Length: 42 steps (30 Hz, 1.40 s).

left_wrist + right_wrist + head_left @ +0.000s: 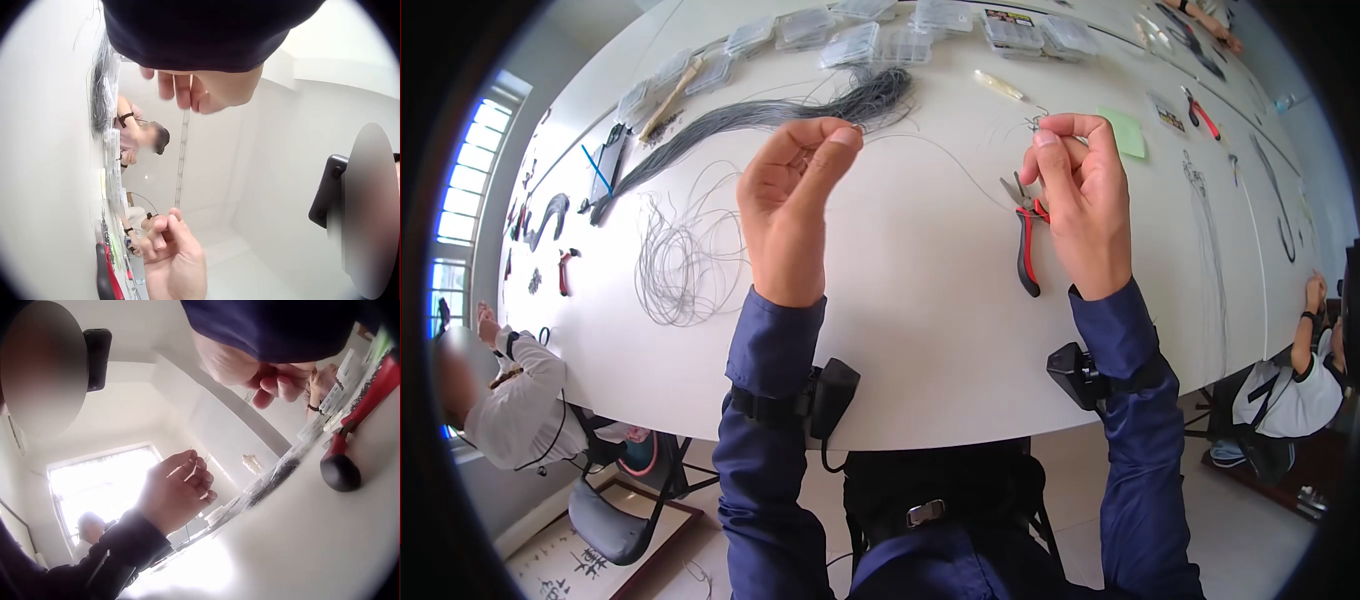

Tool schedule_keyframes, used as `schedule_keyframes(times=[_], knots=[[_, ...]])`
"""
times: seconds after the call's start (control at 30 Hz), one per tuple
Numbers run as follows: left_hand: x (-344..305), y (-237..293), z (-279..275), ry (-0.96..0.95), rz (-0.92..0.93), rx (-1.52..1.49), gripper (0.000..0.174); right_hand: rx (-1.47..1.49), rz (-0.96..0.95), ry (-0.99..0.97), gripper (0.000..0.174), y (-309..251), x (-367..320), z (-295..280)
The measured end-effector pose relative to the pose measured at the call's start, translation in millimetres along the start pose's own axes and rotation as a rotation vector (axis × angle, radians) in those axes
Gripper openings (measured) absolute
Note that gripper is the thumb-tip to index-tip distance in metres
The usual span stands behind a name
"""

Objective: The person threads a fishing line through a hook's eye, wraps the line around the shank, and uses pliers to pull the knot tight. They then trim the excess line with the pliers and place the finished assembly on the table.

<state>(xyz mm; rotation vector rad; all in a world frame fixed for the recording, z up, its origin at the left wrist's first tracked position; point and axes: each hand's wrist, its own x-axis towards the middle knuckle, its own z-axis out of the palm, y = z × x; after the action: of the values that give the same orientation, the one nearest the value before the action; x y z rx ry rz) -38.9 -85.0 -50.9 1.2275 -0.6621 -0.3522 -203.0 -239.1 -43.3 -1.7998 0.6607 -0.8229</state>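
Both hands are raised over the white table, apart from each other. The left hand pinches thumb against forefinger, and a thin grey strand curves from about those fingertips toward the pliers. The right hand also pinches thumb to forefinger, its other fingers curled; I cannot tell what fine thing sits between the tips. Red and black pliers lie on the table just beside the right hand, jaws parted. A loose coil of grey line lies left of the left hand.
A long bundle of dark grey line stretches behind the left hand. Clear plastic boxes line the back. A pale tube, a green note and a second pair of pliers lie right of them. Other people sit around the table.
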Motion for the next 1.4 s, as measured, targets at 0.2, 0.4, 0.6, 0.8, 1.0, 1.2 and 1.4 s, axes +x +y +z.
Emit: schedule_keyframes(times=[0.2,0.4,0.6,0.8,1.0,1.2,1.4], knots=[[-0.1,5.5,-2.3,0.082,0.029,0.158,0.011,-0.035,-0.078,0.143,0.021,6.8,4.8,-3.6],[-8.3,-9.3,13.8,-0.597,-0.246,-0.135,0.01,-0.013,0.003,0.048,0.025,-6.1,-4.3,3.8],[-14.4,-24.7,24.1,-0.491,-0.347,-0.397,0.011,-0.052,0.03,-0.108,0.027,-5.3,-12.3,11.1],[-11.0,-23.4,19.3,-0.448,-0.323,-0.443,0.011,0.116,0.105,-0.086,0.027,4.3,-9.8,13.8],[-11.7,-23.3,19.1,-0.503,-0.26,-0.204,0.011,0.248,0.3,-0.142,0.029,-7.5,-7.5,1.0],[-11.3,-24.1,19.1,-0.432,-0.29,-0.254,0.012,0.199,0.224,-0.29,0.022,5.6,-13.5,14.8],[-10.7,-24.7,14.6,-0.425,-0.268,-0.24,0.014,0.199,0.284,-0.337,0.021,9.5,-12.1,14.3]])
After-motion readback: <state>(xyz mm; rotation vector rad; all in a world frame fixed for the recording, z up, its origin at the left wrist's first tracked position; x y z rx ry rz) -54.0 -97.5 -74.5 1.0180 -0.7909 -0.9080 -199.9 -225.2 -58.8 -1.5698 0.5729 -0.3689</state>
